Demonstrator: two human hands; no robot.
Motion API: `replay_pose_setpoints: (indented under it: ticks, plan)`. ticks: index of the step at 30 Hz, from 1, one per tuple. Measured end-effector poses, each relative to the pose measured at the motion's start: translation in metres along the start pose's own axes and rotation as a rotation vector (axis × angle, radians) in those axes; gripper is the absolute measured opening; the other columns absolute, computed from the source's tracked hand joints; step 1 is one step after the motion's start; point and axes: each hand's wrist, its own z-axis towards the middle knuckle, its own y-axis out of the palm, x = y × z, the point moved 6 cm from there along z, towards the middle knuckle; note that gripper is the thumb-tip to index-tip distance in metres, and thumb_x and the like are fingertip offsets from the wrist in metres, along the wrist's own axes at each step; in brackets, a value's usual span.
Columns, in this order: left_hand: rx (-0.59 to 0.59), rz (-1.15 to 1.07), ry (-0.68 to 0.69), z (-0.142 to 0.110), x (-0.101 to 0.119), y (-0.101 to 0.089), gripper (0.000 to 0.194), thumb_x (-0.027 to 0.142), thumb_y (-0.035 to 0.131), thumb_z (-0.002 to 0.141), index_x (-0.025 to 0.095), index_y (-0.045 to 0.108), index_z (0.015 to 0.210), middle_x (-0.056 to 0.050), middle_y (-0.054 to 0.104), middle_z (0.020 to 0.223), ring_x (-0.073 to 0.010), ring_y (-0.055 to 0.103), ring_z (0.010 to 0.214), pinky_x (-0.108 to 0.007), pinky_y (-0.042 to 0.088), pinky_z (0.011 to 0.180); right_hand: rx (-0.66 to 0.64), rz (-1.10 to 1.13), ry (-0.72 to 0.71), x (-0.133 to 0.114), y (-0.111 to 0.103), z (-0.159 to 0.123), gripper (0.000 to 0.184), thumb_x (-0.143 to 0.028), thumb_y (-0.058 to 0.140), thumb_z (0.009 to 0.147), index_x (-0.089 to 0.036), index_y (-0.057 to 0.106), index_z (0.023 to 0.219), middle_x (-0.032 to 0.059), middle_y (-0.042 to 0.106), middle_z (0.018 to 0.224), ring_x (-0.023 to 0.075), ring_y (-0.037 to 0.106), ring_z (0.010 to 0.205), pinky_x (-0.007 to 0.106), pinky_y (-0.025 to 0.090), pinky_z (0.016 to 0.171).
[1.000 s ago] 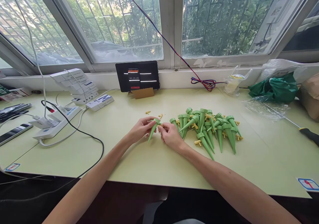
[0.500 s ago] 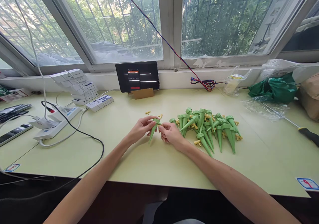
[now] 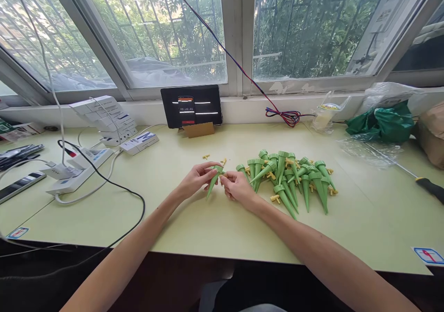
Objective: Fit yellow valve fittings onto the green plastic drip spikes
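Observation:
My left hand (image 3: 194, 180) pinches a green cone-shaped spike (image 3: 212, 182) near its wide top, its tip pointing down toward me. My right hand (image 3: 237, 188) is closed just right of that top, fingertips pressing a small yellow piece (image 3: 225, 175) against the spike's side. A pile of several more green spikes (image 3: 290, 180) with yellow fittings lies right of my right hand on the pale green table (image 3: 173, 219). Two loose yellow pieces (image 3: 206, 156) lie just beyond my hands.
A dark tablet (image 3: 191, 106) leans on the window sill behind. White power strips with cables (image 3: 76, 168) and stacked boxes (image 3: 107, 118) sit at the left. A green bag (image 3: 383, 123), clear plastic and a screwdriver handle (image 3: 430, 188) are at the right.
My hands have stayed together on the spike, with only slight shifts of the fingers and the spike's tilt.

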Motion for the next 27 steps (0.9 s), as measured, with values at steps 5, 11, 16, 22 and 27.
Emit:
replay_pose_setpoints:
  ticks: [5,11,16,22,27]
  plan:
    - [-0.017,-0.009,0.026,0.0,0.001,0.0,0.045,0.047,0.063,0.092,0.014,0.064,0.123,-0.003,0.064,0.067,-0.0129,0.057,0.057,-0.021,0.039,0.047,-0.052,0.112,0.073,-0.002,0.001,0.001,0.036,-0.051,0.067,0.077,-0.02,0.05,0.068,-0.0125,0.03,0.042,0.0055,0.03,0.035,0.02,0.024,0.035]
    - [-0.04,-0.156,-0.099,0.002,-0.005,0.005,0.043,0.049,0.067,0.088,0.014,0.067,0.113,-0.005,0.065,0.078,-0.0136,0.061,0.067,-0.02,0.043,0.051,0.001,0.028,0.019,0.0,0.0,0.001,0.034,-0.048,0.063,0.08,-0.02,0.051,0.065,-0.0096,0.039,0.039,0.0069,0.035,0.032,0.02,0.025,0.034]
    - [-0.094,-0.172,-0.177,0.001,-0.007,0.008,0.04,0.051,0.062,0.09,0.013,0.069,0.102,-0.001,0.061,0.066,-0.0067,0.046,0.044,-0.019,0.033,0.04,0.013,-0.043,-0.024,0.002,0.002,0.001,0.033,-0.045,0.061,0.083,-0.019,0.056,0.063,-0.0077,0.042,0.038,0.0076,0.035,0.031,0.021,0.026,0.034]
    - [-0.094,-0.193,-0.322,-0.001,-0.014,0.008,0.043,0.053,0.065,0.087,0.012,0.064,0.073,-0.003,0.056,0.059,-0.0059,0.041,0.042,-0.016,0.022,0.035,0.038,-0.07,-0.021,0.002,0.004,0.001,0.036,-0.047,0.06,0.082,-0.019,0.053,0.06,-0.007,0.041,0.039,0.0077,0.035,0.033,0.022,0.026,0.035]
    - [-0.063,-0.223,-0.422,-0.002,-0.022,0.006,0.041,0.049,0.068,0.086,0.012,0.065,0.068,-0.003,0.057,0.057,-0.0048,0.04,0.04,-0.017,0.023,0.034,0.048,-0.119,-0.047,-0.003,0.004,-0.001,0.038,-0.047,0.056,0.083,-0.02,0.051,0.057,-0.0066,0.04,0.039,0.0074,0.033,0.035,0.022,0.025,0.037]
